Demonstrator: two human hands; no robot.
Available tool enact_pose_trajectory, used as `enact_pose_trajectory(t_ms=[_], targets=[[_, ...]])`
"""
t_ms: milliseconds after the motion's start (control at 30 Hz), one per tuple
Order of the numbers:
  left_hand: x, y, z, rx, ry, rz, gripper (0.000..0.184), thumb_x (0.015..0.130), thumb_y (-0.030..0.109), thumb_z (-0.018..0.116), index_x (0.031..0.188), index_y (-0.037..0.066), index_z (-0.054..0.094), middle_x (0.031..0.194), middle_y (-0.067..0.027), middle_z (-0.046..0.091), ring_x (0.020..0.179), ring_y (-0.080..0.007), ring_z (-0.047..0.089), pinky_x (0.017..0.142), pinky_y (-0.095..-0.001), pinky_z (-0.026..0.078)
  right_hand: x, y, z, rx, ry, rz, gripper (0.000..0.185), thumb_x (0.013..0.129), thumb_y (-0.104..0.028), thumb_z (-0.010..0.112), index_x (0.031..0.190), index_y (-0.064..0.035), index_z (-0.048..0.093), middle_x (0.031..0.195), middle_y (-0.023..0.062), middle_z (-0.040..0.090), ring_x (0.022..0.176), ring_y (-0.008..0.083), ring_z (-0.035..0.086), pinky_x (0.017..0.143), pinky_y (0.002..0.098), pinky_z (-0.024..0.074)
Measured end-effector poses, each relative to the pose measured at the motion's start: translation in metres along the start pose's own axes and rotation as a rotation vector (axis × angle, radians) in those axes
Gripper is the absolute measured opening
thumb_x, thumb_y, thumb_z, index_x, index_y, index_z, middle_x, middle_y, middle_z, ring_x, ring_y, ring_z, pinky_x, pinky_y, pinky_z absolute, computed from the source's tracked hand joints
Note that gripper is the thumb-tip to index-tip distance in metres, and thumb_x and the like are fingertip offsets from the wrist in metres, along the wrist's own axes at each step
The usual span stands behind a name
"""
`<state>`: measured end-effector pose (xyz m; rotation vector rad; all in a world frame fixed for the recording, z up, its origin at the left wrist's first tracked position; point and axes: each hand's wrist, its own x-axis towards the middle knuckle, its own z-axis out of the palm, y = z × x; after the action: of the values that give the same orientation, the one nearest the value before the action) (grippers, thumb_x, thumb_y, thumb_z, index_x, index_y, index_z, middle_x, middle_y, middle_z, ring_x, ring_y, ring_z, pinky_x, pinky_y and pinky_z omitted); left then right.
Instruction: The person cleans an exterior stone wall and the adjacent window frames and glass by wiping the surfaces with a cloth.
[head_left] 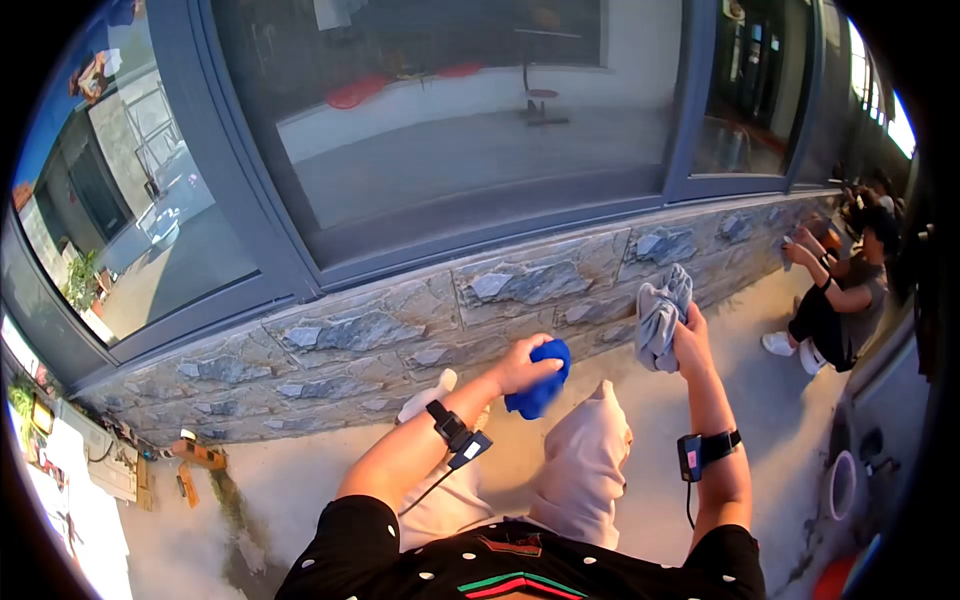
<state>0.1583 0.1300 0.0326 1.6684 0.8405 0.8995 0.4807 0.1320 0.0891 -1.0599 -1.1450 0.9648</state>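
A crumpled blue cloth (541, 383) is gripped in my left hand (517, 367), held above my knees and slightly blurred. Out to the right, my right hand (692, 345) is wrapped round a bunched grey cloth (658, 318), raised before the stone-faced wall (530, 280). Above that wall stands a large glass pane (470, 150) in a grey frame (265, 170). Both hands are apart from the glass. Each wrist carries a strapped black device.
A co-worker (845, 290) crouches at the right by the same wall. A round pale-rimmed container (842, 485) and a red object (835, 578) are at the lower right. Orange items (198, 453) lie on the ground at the left.
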Motion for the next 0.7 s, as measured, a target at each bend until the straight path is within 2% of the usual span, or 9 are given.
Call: enact_pose_trajectory(t_ms=[33, 67, 167, 233, 267, 367, 500, 600, 700], targets=[[-0.006, 0.003, -0.008, 0.083, -0.126, -0.024, 0.042, 0.088, 0.030, 0.071, 0.119, 0.004, 0.058, 0.100, -0.0044, 0.067, 0.090, -0.0109, 0.062, 0.081, -0.0300, 0.052, 0.000, 0.005, -0.004, 0.035, 0.019, 0.020, 0.034, 0.092, -0.007, 0.064, 0.125, -0.0003, 0.058, 0.109, 0.0058, 0.068, 0.093, 0.0119, 0.065, 0.081, 0.0266, 0.0526], [-0.009, 0.007, -0.016, 0.153, -0.213, -0.082, 0.051, 0.083, 0.036, 0.074, 0.119, 0.003, 0.059, 0.104, -0.0103, 0.069, 0.097, -0.0173, 0.064, 0.084, -0.0357, 0.052, 0.000, 0.006, -0.002, 0.041, 0.008, 0.005, 0.034, 0.092, -0.007, 0.064, 0.125, -0.0003, 0.058, 0.109, 0.0058, 0.068, 0.093, 0.0119, 0.065, 0.081, 0.0266, 0.0526], [-0.019, -0.022, -0.036, 0.333, -0.307, -0.133, 0.059, 0.081, 0.044, 0.072, 0.123, 0.003, 0.059, 0.110, -0.0141, 0.069, 0.099, -0.0238, 0.066, 0.087, -0.0376, 0.052, 0.012, 0.009, 0.006, -0.015, 0.113, 0.077, 0.031, 0.092, -0.006, 0.063, 0.123, -0.0004, 0.059, 0.107, 0.0061, 0.068, 0.092, 0.0130, 0.066, 0.081, 0.0279, 0.0534], [-0.028, -0.041, -0.047, 0.438, -0.364, -0.116, 0.062, 0.080, 0.044, 0.072, 0.124, 0.003, 0.059, 0.111, -0.0159, 0.068, 0.098, -0.0259, 0.066, 0.086, -0.0379, 0.052, 0.030, 0.015, 0.020, 0.030, 0.077, 0.102, 0.032, 0.093, -0.009, 0.064, 0.123, -0.0002, 0.059, 0.109, 0.0065, 0.068, 0.094, 0.0125, 0.064, 0.082, 0.0282, 0.0530], [-0.032, -0.050, -0.055, 0.386, -0.481, -0.222, 0.065, 0.082, 0.047, 0.069, 0.130, 0.004, 0.056, 0.116, -0.0147, 0.066, 0.102, -0.0255, 0.063, 0.088, -0.0376, 0.051, 0.042, 0.014, 0.028, 0.075, 0.073, 0.068, 0.029, 0.093, -0.008, 0.063, 0.121, -0.0010, 0.059, 0.109, 0.0071, 0.068, 0.094, 0.0143, 0.066, 0.081, 0.0288, 0.0539], [-0.051, -0.056, -0.072, 0.392, -0.584, -0.290, 0.061, 0.083, 0.044, 0.070, 0.130, 0.006, 0.056, 0.112, -0.0130, 0.067, 0.099, -0.0241, 0.064, 0.084, -0.0370, 0.052, 0.106, -0.008, 0.042, 0.123, 0.158, 0.006, 0.025, 0.095, -0.006, 0.060, 0.119, -0.0019, 0.055, 0.110, 0.0086, 0.065, 0.098, 0.0184, 0.065, 0.081, 0.0324, 0.0553], [-0.080, -0.080, -0.100, 0.333, -0.551, -0.265, 0.057, 0.082, 0.043, 0.069, 0.126, 0.007, 0.058, 0.109, -0.0129, 0.068, 0.096, -0.0244, 0.066, 0.083, -0.0382, 0.052, 0.214, -0.073, 0.063, 0.100, 0.414, -0.130, 0.036, 0.093, -0.011, 0.064, 0.125, -0.0035, 0.050, 0.117, 0.0132, 0.061, 0.102, 0.0239, 0.064, 0.083, 0.0380, 0.0558], [-0.093, -0.076, -0.107, 0.521, -0.545, -0.215, 0.061, 0.078, 0.047, 0.069, 0.127, 0.011, 0.060, 0.109, -0.0177, 0.068, 0.096, -0.0331, 0.067, 0.083, -0.0427, 0.053, 0.301, -0.104, 0.069, 0.214, 0.484, -0.171, 0.051, 0.089, -0.010, 0.065, 0.136, -0.0045, 0.047, 0.123, 0.0137, 0.060, 0.107, 0.0270, 0.064, 0.084, 0.0413, 0.0568], [-0.095, -0.038, -0.109, 0.408, -0.523, -0.242, 0.060, 0.076, 0.043, 0.071, 0.124, 0.009, 0.061, 0.112, -0.0189, 0.068, 0.102, -0.0342, 0.066, 0.087, -0.0422, 0.052, 0.348, -0.133, 0.120, 0.161, 0.614, -0.232, 0.063, 0.085, -0.018, 0.068, 0.141, -0.0005, 0.046, 0.131, 0.0143, 0.057, 0.109, 0.0252, 0.062, 0.088, 0.0341, 0.0518]])
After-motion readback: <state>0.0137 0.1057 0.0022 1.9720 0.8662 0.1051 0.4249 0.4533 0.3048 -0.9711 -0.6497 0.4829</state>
